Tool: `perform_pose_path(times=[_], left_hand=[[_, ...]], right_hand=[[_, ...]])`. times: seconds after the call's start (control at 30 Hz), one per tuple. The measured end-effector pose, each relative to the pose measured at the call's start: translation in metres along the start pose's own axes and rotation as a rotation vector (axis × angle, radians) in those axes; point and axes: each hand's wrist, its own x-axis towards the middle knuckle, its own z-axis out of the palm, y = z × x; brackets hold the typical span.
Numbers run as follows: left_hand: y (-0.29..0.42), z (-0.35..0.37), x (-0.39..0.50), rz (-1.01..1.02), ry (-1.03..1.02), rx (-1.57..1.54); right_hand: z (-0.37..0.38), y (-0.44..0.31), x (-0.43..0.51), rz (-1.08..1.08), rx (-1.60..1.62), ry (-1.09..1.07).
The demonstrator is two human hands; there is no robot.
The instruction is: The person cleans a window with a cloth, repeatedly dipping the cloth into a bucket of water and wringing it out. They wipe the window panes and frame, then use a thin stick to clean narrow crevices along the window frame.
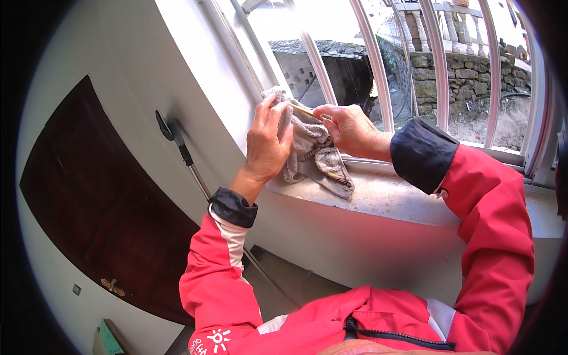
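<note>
A grey-brown cloth (306, 137) hangs in folds at the left corner of the window frame, its lower end lying on the white windowsill (390, 197). My left hand (268, 142) presses on the cloth's upper left part, fingers pointing up and fairly straight. A thin yellowish stick (308, 112) runs from the cloth to my right hand (350, 128), which pinches it between thumb and fingers. The stick's far end is hidden at the cloth. Whether my left fingers grip the cloth or only rest against it is partly hidden.
Metal window bars (375, 66) rise just beyond my hands, with a stone wall (466, 77) outside. A long-handled brush-like tool (179, 140) leans against the white wall on the left. Beside it is a dark brown door (102, 208) with a handle. A green object (108, 339) stands at the lower left.
</note>
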Motion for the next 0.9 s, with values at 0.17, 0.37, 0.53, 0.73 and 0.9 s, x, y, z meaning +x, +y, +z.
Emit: perform_pose_path(times=[0.17, 0.37, 0.53, 0.73, 0.9], left_hand=[[-0.005, -0.014, -0.015, -0.01, 0.029, 0.015], [-0.029, -0.047, -0.022, 0.189, 0.23, 0.322], [-0.054, -0.064, -0.01, 0.284, 0.249, 0.405], [-0.078, -0.053, 0.007, 0.359, 0.247, 0.394], [-0.086, -0.065, 0.012, 0.417, 0.27, 0.316]], right_hand=[[0.015, 0.006, -0.002, 0.035, 0.036, 0.013], [0.021, 0.009, 0.008, 0.051, 0.132, 0.045], [0.014, -0.007, 0.052, -0.008, 0.145, 0.117], [-0.015, -0.016, 0.132, -0.042, 0.02, 0.171], [-0.036, -0.024, 0.227, -0.229, -0.048, 0.359]])
